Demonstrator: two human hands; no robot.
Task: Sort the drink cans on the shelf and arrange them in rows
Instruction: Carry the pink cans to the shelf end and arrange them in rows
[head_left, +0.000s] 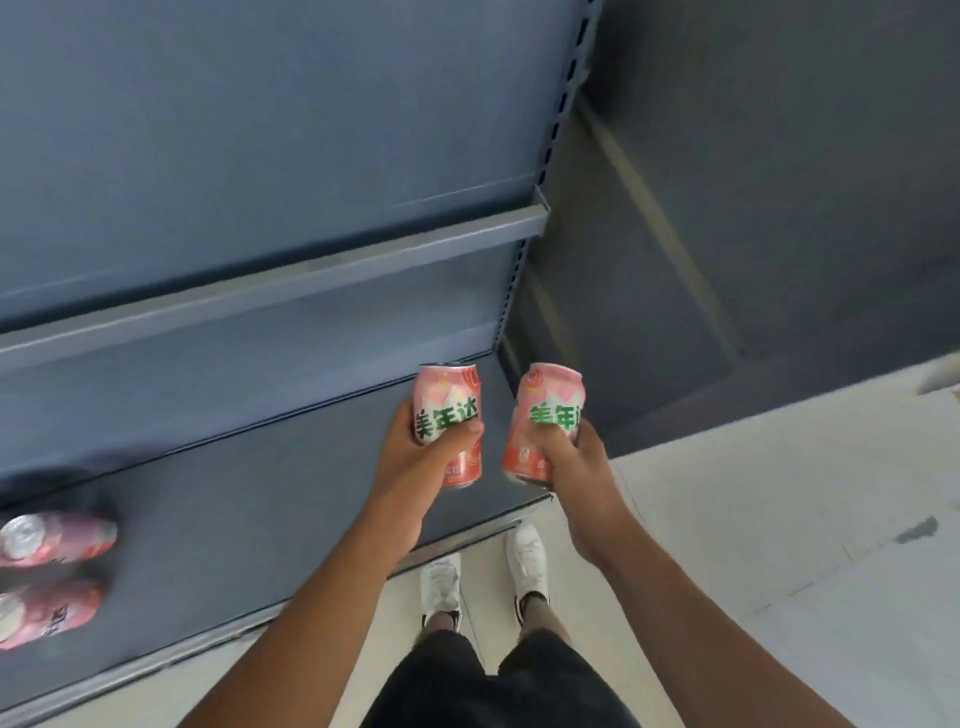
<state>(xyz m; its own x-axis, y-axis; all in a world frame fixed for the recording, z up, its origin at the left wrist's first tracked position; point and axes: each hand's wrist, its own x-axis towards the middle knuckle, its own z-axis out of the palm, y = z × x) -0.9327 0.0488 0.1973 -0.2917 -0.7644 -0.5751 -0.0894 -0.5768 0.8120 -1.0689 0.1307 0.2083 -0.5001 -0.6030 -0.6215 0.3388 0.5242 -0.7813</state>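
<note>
Now left hand (415, 454) and right hand (579, 462) hold cans (449, 397), apparently above shelf (260, 499).

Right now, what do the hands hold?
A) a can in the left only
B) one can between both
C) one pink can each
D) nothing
C: the left hand grips the left can and the right hand grips the right can.
</note>
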